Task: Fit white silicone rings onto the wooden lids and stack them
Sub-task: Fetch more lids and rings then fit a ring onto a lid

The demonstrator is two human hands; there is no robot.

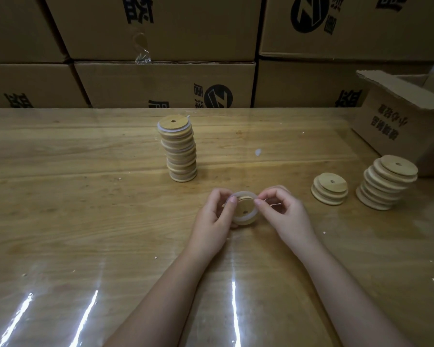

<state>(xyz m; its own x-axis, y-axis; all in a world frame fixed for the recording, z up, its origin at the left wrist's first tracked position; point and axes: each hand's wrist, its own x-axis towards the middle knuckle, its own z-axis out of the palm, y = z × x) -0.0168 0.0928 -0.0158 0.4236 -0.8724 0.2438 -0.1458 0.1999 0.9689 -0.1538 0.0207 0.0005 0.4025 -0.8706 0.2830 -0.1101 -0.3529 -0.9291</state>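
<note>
Wooden lid (245, 208) w/ white ring (246, 195) pinched by left hand (214, 216) & right hand (283, 211), finished stack (179, 149) behind

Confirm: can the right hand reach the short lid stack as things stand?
Probably yes: bare table lies between right hand and short lid stack. But it pinches the silicone ring on a lid, so must release first.

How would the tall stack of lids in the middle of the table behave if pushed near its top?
The tall stack would probably topple rather than slide: it is narrow and high, and its upper lids sit offset to the left. The white rings between lids may grip a little, so it could lean before falling.
</note>
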